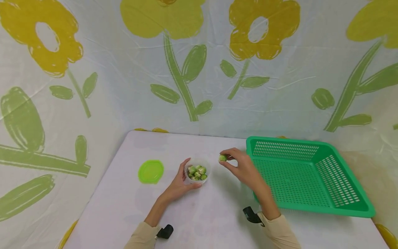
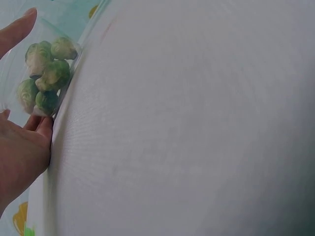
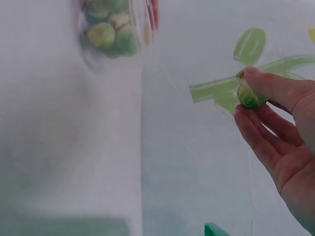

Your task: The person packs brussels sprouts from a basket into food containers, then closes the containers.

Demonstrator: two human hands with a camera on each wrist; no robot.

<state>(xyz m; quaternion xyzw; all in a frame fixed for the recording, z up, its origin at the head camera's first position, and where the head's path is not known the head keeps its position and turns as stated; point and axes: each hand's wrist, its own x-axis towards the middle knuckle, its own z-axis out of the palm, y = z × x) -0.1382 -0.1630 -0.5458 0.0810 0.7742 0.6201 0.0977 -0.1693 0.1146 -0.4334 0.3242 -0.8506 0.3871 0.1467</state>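
A clear round plastic container point(image 1: 206, 165) stands on the table with several green Brussels sprouts point(image 1: 197, 172) inside. My left hand point(image 1: 178, 186) holds it from the left, thumb at the near side and fingers around the far side. In the left wrist view the sprouts point(image 2: 48, 73) show through the clear wall. To the right of the container, my right hand point(image 1: 245, 169) pinches a single Brussels sprout point(image 1: 222, 158) between thumb and fingertips, above the table. That sprout point(image 3: 251, 95) appears in the right wrist view with its pale stem end toward the thumb.
A large green perforated basket point(image 1: 280, 176) stands on the right, close to my right forearm; its visible inside holds nothing. Left of the container lies a bright green lid point(image 1: 151, 172). A flower-printed cloth point(image 1: 224, 110) hangs behind the white-covered table point(image 1: 192, 218).
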